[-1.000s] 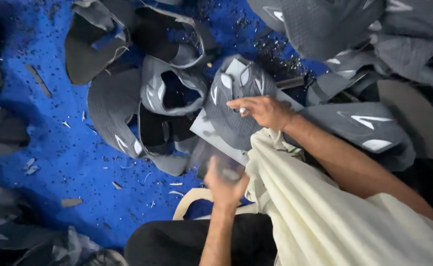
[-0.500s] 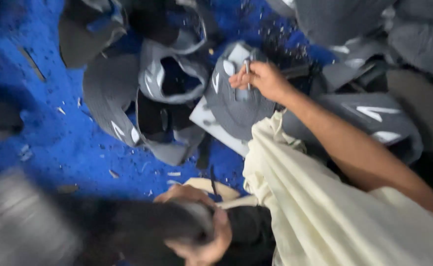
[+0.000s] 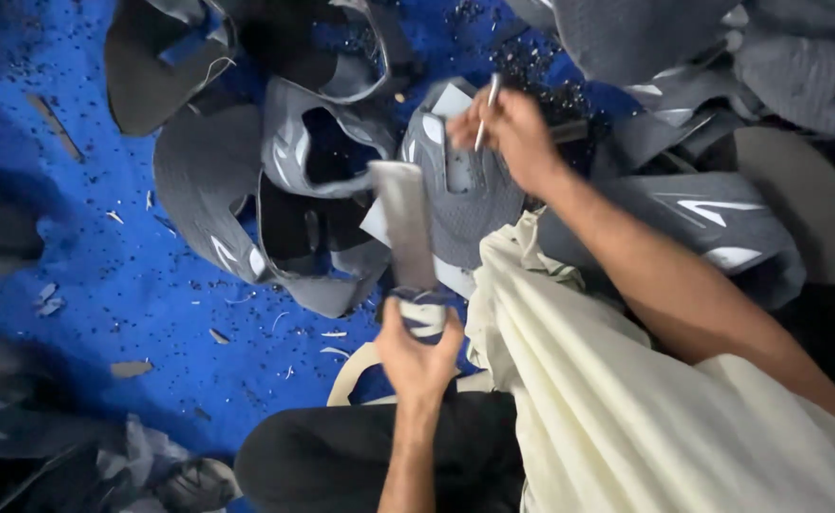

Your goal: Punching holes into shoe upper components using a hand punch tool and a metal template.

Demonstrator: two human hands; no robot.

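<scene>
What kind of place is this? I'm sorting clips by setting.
Probably a shoe-making workshop: grey shoe uppers lie heaped on a blue floor strewn with scraps, and the left hand holds a grey strip.

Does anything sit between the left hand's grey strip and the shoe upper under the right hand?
Nothing visible does. The grey strip in the left hand already overlaps the upper's left edge; the right hand rests on the upper.

1. My left hand (image 3: pixel 417 353) has come up from the low, blurred spot by my lap and now holds a flat grey strip-shaped piece (image 3: pixel 404 224) upright.
2. My right hand (image 3: pixel 510 133) shifted up slightly; its thin silvery tool (image 3: pixel 486 110) now points upward.
</scene>
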